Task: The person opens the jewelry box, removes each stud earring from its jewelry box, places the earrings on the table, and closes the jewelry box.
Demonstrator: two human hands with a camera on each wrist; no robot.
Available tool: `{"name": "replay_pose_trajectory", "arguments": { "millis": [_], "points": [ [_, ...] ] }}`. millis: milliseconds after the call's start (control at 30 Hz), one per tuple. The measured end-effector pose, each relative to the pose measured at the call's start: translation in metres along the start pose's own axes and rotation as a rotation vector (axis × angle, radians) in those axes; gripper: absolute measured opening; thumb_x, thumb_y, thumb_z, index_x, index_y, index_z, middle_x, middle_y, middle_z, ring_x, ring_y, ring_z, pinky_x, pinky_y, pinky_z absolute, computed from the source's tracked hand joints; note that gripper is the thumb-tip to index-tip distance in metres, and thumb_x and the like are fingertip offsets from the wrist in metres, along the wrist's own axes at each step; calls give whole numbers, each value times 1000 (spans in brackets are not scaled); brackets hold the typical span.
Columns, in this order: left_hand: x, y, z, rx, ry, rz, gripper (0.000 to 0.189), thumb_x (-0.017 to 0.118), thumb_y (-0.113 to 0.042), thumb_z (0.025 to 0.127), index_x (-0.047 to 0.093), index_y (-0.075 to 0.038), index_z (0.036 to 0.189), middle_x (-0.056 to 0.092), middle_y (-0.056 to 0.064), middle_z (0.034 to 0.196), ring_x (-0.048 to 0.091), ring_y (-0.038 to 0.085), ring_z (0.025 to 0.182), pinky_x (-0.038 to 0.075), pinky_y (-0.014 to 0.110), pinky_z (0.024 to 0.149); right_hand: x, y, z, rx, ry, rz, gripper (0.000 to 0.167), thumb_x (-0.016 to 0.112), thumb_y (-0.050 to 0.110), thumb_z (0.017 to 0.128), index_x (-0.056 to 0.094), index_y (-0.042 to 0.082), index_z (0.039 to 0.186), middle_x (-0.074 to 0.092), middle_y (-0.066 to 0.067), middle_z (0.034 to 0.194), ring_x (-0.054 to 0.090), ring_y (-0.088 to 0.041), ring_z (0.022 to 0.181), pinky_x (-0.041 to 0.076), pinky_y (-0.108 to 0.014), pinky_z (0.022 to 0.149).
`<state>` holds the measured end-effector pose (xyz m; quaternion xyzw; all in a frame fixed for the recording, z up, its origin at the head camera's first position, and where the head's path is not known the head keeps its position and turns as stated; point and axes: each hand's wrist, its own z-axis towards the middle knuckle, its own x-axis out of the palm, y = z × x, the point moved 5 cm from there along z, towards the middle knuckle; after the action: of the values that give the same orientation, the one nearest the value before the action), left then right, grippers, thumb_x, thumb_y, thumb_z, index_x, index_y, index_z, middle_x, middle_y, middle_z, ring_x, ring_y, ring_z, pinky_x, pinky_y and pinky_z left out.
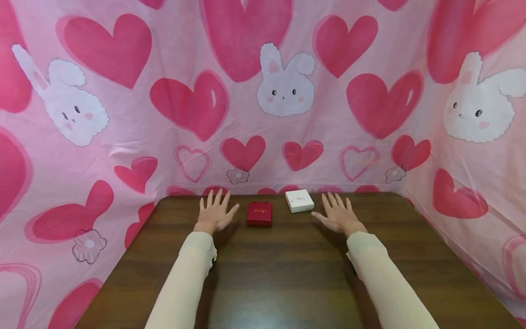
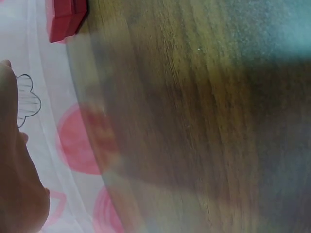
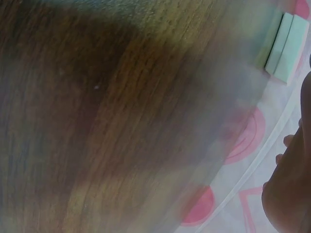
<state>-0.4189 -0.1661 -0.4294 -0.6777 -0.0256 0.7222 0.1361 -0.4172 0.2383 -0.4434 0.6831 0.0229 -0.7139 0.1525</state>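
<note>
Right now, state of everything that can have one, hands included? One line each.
Red box: closed, flat on the table, not held.
White box: closed, flat on the table, not held.
Left hand: empty, fingers spread.
Right hand: empty, fingers spread.
Pink backdrop: hanging, creased in places.

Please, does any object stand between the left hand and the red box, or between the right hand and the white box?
In the head view, nothing visible stands between the left hand and the red box, nor between the right hand and the white box.
</note>
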Motion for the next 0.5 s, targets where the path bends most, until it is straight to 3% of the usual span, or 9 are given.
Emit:
{"name": "replay_pose_trajectory", "arguments": {
  "millis": [267, 500],
  "points": [
    [-2, -6, -5, 80, -36, -41, 79, 37, -62, 103, 22, -14, 163, 19, 17, 168, 15, 47, 152, 13, 66, 118, -6, 12, -6, -39, -26, 30, 93, 51, 62, 99, 20, -1, 161, 21, -29, 164, 23, -53, 147, 13, -70, 116],
    [-4, -9, -10, 119, -53, -28, 75, 46, -54, 103, 25, -14, 163, 25, 18, 165, 27, 46, 148, 22, 65, 116, -11, 22, -12, -99, -52, 17, 90, 62, 47, 99, 19, -4, 160, 21, -31, 162, 26, -54, 145, 22, -71, 113]
  ]
}}
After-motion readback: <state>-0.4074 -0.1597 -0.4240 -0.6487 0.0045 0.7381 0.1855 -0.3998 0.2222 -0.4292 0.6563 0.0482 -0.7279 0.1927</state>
